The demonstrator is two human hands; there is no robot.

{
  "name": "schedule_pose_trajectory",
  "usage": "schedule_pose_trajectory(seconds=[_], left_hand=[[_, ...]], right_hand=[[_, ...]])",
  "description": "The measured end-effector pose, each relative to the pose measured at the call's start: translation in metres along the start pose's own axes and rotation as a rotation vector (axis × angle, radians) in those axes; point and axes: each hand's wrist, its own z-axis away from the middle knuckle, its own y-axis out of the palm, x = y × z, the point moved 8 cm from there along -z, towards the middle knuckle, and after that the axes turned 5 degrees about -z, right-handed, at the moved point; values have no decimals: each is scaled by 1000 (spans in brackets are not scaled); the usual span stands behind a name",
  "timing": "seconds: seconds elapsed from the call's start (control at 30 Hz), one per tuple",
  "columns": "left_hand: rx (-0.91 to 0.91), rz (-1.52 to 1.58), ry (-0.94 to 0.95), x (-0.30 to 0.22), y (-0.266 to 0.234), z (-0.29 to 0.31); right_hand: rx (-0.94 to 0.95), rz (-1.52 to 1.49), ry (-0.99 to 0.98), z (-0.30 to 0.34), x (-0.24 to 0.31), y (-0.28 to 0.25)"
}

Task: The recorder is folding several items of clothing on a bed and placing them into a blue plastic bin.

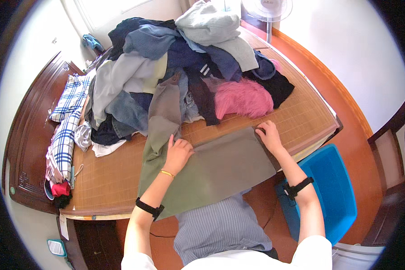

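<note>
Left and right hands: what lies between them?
The gray-green cloth, spread across the stretch from the left hand to the right hand, as the head view shows.

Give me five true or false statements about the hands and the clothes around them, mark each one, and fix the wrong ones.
1. The left hand rests on a flat grey-green cloth garment. True.
2. The yellow band-like bracelet is on the right wrist. False: the bracelet is on the left wrist.
3. The right hand is at the far right corner of the garment. True.
4. The fluffy pink garment lies at the left end of the large mixed clothes heap. False: the fluffy pink garment is on the heap's right side.
5. The bright blue rectangular tub stands on the brown mat-covered bed. False: the tub is beside the bed, to its right.
</note>
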Motion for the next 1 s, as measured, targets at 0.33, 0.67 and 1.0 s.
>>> schedule_pose_trajectory(seconds=[0.33,0.67,1.0], left_hand=[[-198,-19,-90,-42,3,-2],[31,22,-247,-58,41,37],[63,397,-203,-90,47,46]], right_hand=[[2,233,-132,18,72,-1],[180,365,-194,42,68,54],[350,502,-198,51,27,40]])
